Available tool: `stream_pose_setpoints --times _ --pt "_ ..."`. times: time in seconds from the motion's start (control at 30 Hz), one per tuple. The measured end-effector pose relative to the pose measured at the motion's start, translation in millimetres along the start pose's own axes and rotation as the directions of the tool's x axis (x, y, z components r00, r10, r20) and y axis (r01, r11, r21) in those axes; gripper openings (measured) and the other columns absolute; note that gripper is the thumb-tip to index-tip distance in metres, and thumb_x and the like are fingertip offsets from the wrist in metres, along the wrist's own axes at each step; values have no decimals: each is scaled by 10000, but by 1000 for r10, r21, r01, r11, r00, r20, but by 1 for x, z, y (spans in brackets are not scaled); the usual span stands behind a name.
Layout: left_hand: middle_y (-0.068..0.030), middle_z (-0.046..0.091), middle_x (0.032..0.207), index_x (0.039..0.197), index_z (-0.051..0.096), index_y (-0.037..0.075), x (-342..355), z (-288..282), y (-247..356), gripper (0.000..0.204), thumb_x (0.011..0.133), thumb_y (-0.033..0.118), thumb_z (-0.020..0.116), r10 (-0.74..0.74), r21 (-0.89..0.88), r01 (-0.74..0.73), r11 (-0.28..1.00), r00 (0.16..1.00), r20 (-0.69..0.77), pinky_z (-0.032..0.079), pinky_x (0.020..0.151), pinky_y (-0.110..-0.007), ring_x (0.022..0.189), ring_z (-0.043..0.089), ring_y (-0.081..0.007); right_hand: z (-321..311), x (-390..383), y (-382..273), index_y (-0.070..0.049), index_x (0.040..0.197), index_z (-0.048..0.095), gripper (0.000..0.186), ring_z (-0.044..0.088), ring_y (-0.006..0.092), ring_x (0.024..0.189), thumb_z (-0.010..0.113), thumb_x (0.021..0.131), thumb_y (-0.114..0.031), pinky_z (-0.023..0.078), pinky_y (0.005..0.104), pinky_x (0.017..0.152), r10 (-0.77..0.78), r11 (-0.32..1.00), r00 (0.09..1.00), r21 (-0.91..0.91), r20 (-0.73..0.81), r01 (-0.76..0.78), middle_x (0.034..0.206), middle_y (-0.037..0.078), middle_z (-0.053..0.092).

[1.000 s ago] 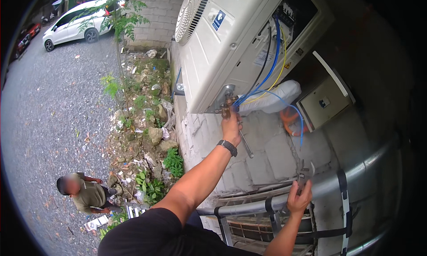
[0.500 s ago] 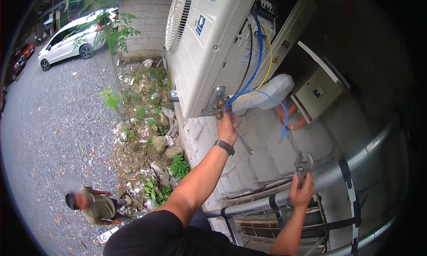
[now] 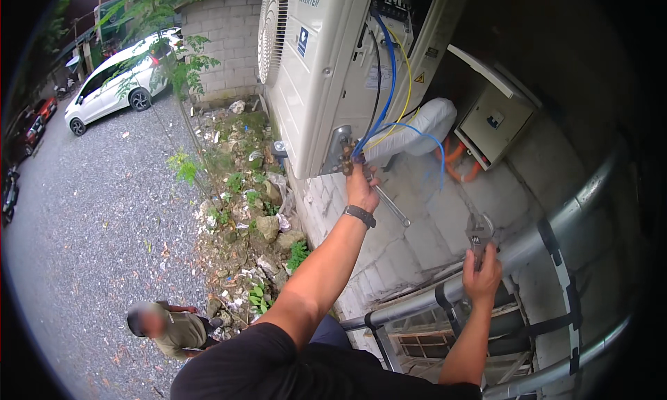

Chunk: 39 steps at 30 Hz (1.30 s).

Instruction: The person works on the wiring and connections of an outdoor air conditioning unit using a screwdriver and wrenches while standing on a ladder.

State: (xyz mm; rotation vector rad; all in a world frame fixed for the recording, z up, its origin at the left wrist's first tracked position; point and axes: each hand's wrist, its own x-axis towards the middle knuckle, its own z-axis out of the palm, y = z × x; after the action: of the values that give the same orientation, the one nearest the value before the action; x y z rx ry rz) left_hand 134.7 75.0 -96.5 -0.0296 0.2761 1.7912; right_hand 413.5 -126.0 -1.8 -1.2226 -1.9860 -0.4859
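Observation:
My left hand [image 3: 363, 188] is closed on a long steel wrench [image 3: 389, 207] just under the brass valves [image 3: 347, 160] on the side of a white air conditioner outdoor unit [image 3: 306, 87]; whether the fingers also grip the fittings is hard to make out. Blue, yellow and black wires [image 3: 392, 73] hang from the unit's uncovered terminal panel down past those fittings, beside a white wrapped pipe bundle [image 3: 427, 122]. My right hand [image 3: 481, 275] grips an adjustable wrench [image 3: 478, 237], held upright over a steel pipe rail [image 3: 521, 250], apart from the valves.
A beige breaker box [image 3: 493, 122] with orange conduit [image 3: 464, 170] is on the block wall [image 3: 417, 233]. Below at left, another person [image 3: 174, 330] stands on gravel [image 3: 139, 226] beside a strip of rubble and plants [image 3: 271, 226]. A white car [image 3: 104, 98] is parked beyond a thin tree [image 3: 177, 66].
My right hand has risen with the adjustable wrench. My left hand stays at the valves. The view has shifted, so the other person sits lower and farther right in it.

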Motion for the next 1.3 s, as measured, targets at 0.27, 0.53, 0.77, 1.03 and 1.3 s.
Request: stream_pose_setpoints --times 0.27,0.53,0.77,1.03,1.3 --pt "8 594 990 1093 580 155 -1 -3 -5 182 993 286 657 13 -86 -9 996 999 42 354 490 -260 836 567 -145 2 -1 3 59 1201 550 409 640 449 618 699 874 -138 499 499 572 -17 1000 1000 -23 -19 17 713 222 652" --pt "24 605 984 1093 605 160 13 -31 -7 322 945 429 703 70 5 -71 997 989 128 354 512 -263 827 569 -149 1 -3 4 60 1184 548 394 637 436 604 698 876 -134 487 483 554 23 999 999 29 29 -24 672 202 631" --pt "-13 621 886 1061 620 105 13 -21 -12 463 893 522 733 233 258 -221 940 972 -15 350 493 -223 756 568 -101 0 -2 5 60 1166 548 384 636 431 596 698 876 -141 481 480 542 32 998 999 45 19 -33 648 199 614" --pt "12 564 884 1173 613 57 -14 -49 -21 649 913 652 624 70 342 -86 936 996 59 343 520 -219 751 509 -81 1 -4 7 53 1142 542 355 620 448 597 692 882 -138 474 496 545 12 1000 1000 7 21 -12 654 203 613" --pt "13 575 836 1071 606 87 3 -16 -16 603 887 660 652 164 287 -145 947 985 -45 339 516 -234 757 537 -85 3 0 0 63 1146 543 368 624 443 599 696 879 -139 477 493 546 -6 999 1000 -42 17 6 662 202 618"
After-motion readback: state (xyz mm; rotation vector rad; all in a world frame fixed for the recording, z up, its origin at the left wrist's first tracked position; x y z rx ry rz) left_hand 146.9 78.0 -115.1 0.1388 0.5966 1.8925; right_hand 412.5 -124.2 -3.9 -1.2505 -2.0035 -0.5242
